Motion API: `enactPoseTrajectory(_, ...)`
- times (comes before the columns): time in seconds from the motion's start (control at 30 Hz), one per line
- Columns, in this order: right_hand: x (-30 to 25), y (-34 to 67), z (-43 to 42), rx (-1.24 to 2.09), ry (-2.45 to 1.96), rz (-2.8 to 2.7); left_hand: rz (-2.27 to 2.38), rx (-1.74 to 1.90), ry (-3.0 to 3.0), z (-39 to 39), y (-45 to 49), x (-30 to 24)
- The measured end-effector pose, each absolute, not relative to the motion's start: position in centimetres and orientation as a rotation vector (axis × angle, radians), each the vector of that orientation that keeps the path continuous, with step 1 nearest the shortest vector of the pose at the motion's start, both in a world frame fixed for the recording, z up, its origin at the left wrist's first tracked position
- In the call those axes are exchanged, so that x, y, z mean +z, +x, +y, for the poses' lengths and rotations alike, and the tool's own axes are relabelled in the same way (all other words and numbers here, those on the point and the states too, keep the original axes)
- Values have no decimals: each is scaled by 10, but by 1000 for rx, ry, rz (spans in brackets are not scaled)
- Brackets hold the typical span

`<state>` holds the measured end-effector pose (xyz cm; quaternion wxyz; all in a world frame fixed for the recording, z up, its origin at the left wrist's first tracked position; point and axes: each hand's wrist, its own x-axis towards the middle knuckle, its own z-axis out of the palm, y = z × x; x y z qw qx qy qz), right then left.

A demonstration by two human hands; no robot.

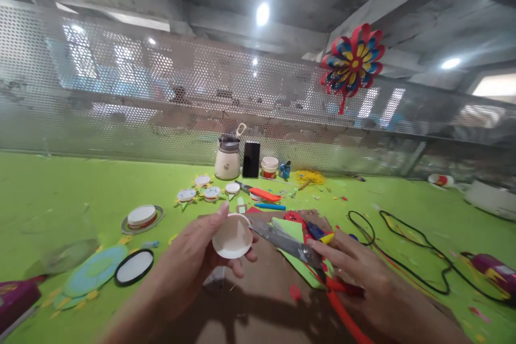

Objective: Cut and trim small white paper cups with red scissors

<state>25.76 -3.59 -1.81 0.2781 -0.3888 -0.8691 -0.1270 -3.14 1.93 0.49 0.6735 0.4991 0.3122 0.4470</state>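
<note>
My left hand (193, 263) is closed round a small white paper cup (233, 236), its round bottom turned toward me. My right hand (363, 274) grips red-handled scissors (290, 244); their grey blades point left and the tips reach the cup's right edge. Both hands hover over a brown board (266, 301) on the green table (80, 183). Green and red paper pieces (296, 231) lie under the blades.
At the back stand a cream jug (228, 158), a black phone (251, 159) and a small cup (269, 166). Decorated lids (203, 191), a tape roll (142, 216), a black-rimmed disc (134, 267), a black cable (403, 242) and a pinwheel (352, 62) on the mesh wall surround me.
</note>
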Motion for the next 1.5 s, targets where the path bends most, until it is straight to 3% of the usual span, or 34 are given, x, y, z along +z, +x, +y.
enactPoseTrajectory(0.7, -7, 259, -37, -342, -1063, -2330, 633, 935, 1123, 14, -27, 2)
enactPoseTrajectory(1.1, 9, 274, -35, -153, -1137, -2419, 654, 892, 1193, 13, -29, 4)
enactPoseTrajectory(1.4, 3, 275, -50, 104, -1264, -2275, 551, 942, 1152, 13, -33, 6)
enactPoseTrajectory(1.5, -10, 274, -57, 415, -1304, -2082, 494, 987, 1128, 15, -37, 7)
